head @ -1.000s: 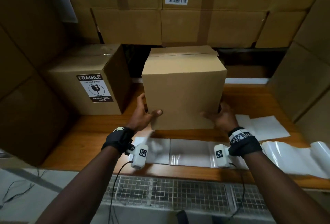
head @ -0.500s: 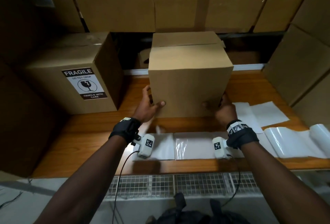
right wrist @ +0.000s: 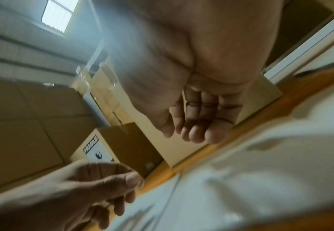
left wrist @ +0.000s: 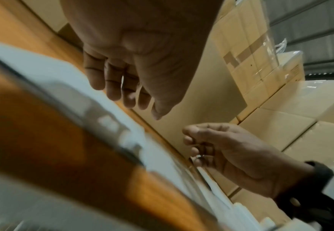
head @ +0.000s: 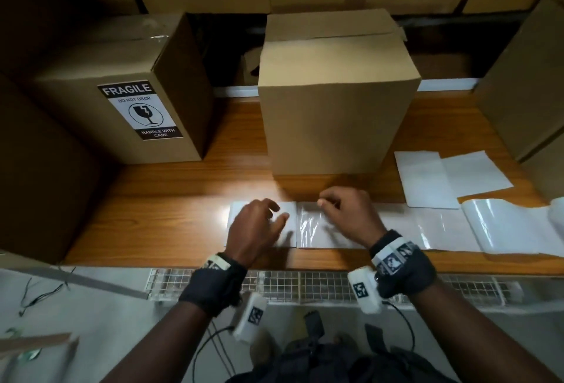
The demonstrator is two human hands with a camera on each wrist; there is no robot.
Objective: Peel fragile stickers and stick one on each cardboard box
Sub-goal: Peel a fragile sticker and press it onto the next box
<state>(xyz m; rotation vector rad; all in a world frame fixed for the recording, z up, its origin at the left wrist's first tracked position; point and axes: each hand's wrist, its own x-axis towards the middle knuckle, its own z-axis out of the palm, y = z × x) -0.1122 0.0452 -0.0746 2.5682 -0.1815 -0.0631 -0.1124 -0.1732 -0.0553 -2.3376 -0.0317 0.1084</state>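
2 boxes (head: 335, 102), 1 labelled (head: 122, 89)

Boxes (head: 332, 120) are plain matt brown cardboard, the tabletop (head: 171, 199) is smooth varnished orange wood, and the sticker strip (head: 442, 227) looks like glossy, slick backing paper.

**Camera placement**

The table (head: 171, 196) and boxes are viewed steeply from above by the head camera. Each palm is seen close from beneath, at frame top, by its wrist camera; the plain box (head: 332, 126) is shared.
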